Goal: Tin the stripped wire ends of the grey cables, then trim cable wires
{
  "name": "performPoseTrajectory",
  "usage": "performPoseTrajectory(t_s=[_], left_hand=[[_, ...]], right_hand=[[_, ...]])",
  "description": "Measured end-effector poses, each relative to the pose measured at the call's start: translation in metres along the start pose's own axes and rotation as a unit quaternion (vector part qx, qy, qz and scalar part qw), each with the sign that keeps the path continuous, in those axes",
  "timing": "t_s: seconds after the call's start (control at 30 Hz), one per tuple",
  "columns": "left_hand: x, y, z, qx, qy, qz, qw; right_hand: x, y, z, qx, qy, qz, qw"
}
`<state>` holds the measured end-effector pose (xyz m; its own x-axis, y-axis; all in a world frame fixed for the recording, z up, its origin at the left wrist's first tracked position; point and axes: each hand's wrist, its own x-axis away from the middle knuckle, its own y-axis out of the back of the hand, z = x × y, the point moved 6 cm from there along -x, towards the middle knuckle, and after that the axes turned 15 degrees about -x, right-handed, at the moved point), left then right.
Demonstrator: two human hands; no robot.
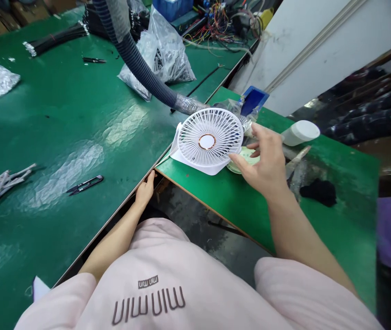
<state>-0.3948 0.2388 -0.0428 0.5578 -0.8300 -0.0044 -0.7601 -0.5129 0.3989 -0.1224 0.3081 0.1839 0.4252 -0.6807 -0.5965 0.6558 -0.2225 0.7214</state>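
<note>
A small white desk fan (pixel 210 137) stands tilted back on the green side table, with a round slatted grille and a copper-coloured ring at its centre. My right hand (pixel 264 160) is at the fan's right side, fingers apart and curved, the thumb tip close to the grille rim; whether it touches cannot be told. My left hand (pixel 145 191) is at the edge where the two tables meet, below the fan's left side. Most of its fingers are hidden. A pale green round object (pixel 245 161) lies partly behind the fan and my right hand.
A ribbed hose (pixel 150 75) crosses to just behind the fan. Thread snips (pixel 85 184), grey cables (pixel 1 185) and plastic bags (pixel 166 57) lie on the large green table (pixel 61 123). To the right are a white jar (pixel 300 133), a brush-like tool (pixel 296 160) and black cloth (pixel 318 191).
</note>
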Motion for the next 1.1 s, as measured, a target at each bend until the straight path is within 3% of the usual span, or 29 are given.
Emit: performPoseTrajectory(t_s=[0.1,0.23,0.5,0.6,0.73,0.8,0.9,1.0,1.1], left_hand=[[0.003,0.007,0.002,0.000,-0.008,-0.005,1.000],[0.005,0.006,0.000,0.000,-0.011,-0.022,1.000],[0.005,-0.008,-0.005,0.007,0.011,-0.035,0.999],[0.005,-0.008,-0.005,0.014,0.026,-0.030,0.999],[0.007,0.000,-0.003,-0.015,0.012,-0.002,1.000],[0.008,0.005,0.000,-0.053,0.001,0.007,0.999],[0.009,0.008,0.003,-0.093,-0.028,0.014,0.995],[0.008,0.004,0.002,-0.092,-0.045,0.010,0.995],[0.006,-0.002,0.000,-0.084,-0.048,-0.007,0.995]], right_hand=[[-0.010,-0.011,-0.018,-0.022,-0.028,0.041,0.999],[-0.013,-0.021,-0.018,-0.026,-0.055,0.090,0.994],[-0.013,-0.020,-0.016,-0.032,-0.050,0.086,0.995],[-0.013,-0.012,-0.001,0.026,0.004,0.066,0.997],[-0.004,-0.002,0.052,0.050,0.143,-0.033,0.988],[0.004,-0.024,0.079,-0.017,0.195,0.014,0.981],[0.015,-0.087,0.102,-0.089,0.219,0.177,0.955],[0.017,-0.147,0.100,-0.064,0.183,0.267,0.944],[0.011,-0.179,0.087,-0.005,0.137,0.282,0.950]])
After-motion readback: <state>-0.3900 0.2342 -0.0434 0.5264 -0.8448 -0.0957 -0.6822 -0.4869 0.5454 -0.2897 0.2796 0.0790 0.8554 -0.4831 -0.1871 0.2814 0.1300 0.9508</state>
